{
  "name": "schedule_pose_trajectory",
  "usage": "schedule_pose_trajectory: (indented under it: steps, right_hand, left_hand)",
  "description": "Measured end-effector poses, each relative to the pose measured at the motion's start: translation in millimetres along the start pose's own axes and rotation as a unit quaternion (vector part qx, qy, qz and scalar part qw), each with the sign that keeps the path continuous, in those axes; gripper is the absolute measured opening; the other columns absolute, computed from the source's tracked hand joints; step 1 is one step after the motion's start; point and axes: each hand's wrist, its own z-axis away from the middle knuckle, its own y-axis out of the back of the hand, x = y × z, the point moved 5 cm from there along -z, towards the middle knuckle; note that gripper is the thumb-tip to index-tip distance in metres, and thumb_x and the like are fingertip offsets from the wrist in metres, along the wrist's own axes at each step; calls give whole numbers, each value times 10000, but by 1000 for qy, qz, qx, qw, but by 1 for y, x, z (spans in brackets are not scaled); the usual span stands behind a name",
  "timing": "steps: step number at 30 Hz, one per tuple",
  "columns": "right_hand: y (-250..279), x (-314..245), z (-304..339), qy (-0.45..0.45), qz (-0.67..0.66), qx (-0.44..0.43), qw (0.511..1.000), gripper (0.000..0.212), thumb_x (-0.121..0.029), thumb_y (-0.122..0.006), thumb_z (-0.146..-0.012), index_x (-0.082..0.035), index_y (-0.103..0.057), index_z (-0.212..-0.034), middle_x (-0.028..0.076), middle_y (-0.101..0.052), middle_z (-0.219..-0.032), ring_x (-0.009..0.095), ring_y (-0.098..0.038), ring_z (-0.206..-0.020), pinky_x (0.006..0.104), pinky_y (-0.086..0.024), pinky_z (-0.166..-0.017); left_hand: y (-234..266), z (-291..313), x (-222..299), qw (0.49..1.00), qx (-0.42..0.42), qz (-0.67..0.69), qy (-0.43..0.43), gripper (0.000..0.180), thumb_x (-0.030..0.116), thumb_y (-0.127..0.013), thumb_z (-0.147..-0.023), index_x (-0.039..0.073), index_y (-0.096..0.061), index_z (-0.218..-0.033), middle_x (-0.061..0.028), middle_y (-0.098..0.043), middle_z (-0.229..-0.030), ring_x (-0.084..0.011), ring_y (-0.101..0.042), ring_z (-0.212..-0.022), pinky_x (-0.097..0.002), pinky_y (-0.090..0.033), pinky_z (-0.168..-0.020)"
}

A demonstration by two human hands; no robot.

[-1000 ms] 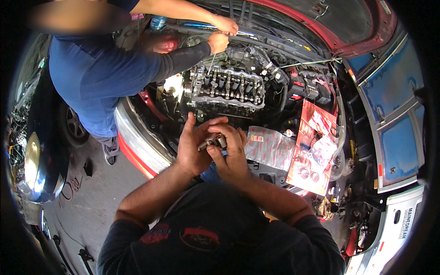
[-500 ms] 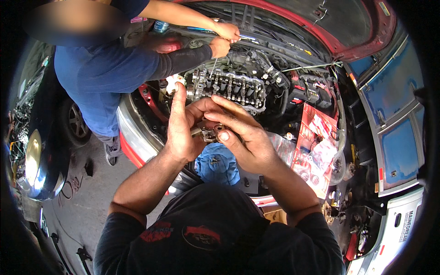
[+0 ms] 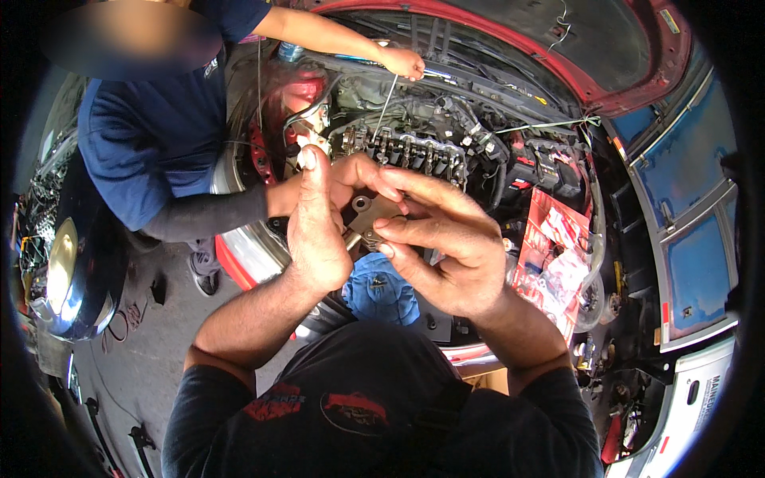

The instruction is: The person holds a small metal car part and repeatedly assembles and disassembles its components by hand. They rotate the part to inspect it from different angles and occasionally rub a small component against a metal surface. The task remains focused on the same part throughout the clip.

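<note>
A small metal bracket (image 3: 371,213) with a flat plate and a round eye at one end is between my hands, above the engine bay. My left hand (image 3: 317,231) has its thumb pointing up and its fingers curled behind the bracket. From the other side my right hand (image 3: 458,243) pinches it with thumb and fingertips. A bolt-like shaft shows low at my left palm, partly covered. Beyond my fingers lies the opened engine's cylinder head (image 3: 434,159), partly hidden by them. Just below the hands sits a bunched blue cloth (image 3: 381,288).
At the left a co-worker (image 3: 151,151) in dark blue leans over the fender, one hand (image 3: 405,63) at a long thin rod (image 3: 387,107) reaching into the engine. A car battery (image 3: 550,169) and a red sheet (image 3: 550,263) with plastic bags lie right. The raised red hood (image 3: 629,80) overhangs.
The bracket has turned, showing its flat plate and eye. My right hand has shifted slightly right. One co-worker's hand has left the rod and dropped behind my left hand.
</note>
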Motion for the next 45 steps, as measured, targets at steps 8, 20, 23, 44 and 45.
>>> schedule_pose_trajectory:
  steps: [8,20,23,44,45]
  right_hand:
    - [0,-2,-6,-16,3,1,1000,218,83,-647,-800,0,-706,-993,202,-608,-1239,272,-641,-1116,335,-528,-918]
    - [1,9,-10,-37,-18,-21,999,189,32,-714,-818,12,-717,-1006,214,-581,-1309,291,-602,-1182,363,-493,-979]
    - [0,0,-9,-7,-23,5,1000,194,28,-705,-817,-13,-715,-1006,180,-617,-1271,254,-646,-1104,346,-505,-945]
    - [0,16,-7,-28,86,-72,993,397,-125,-771,-763,-49,-652,-1134,144,-618,-1191,310,-632,-1027,398,-519,-882]
    - [1,15,-7,-31,84,-63,994,411,-126,-778,-748,-45,-653,-1130,147,-625,-1177,318,-634,-1015,407,-518,-884]
  left_hand:
    - [3,7,0,999,24,-46,-6,805,637,-64,-998,15,-560,-874,-117,-622,-856,-193,-599,-865,-321,-463,-857]
    - [4,-1,0,998,58,-3,-12,790,642,-116,-1001,14,-577,-870,-115,-630,-850,-189,-600,-854,-319,-460,-844]
    - [3,-1,6,999,31,-22,-35,791,634,-108,-1003,12,-577,-867,-125,-629,-842,-194,-607,-837,-317,-472,-827]
    - [12,11,-8,968,-24,109,225,989,844,-241,-859,-34,-566,-1179,-114,-667,-927,-111,-600,-688,-209,-431,-521]
    - [11,12,-7,968,-36,119,219,1014,860,-202,-847,-27,-579,-1163,-101,-662,-891,-118,-581,-648,-224,-427,-507]
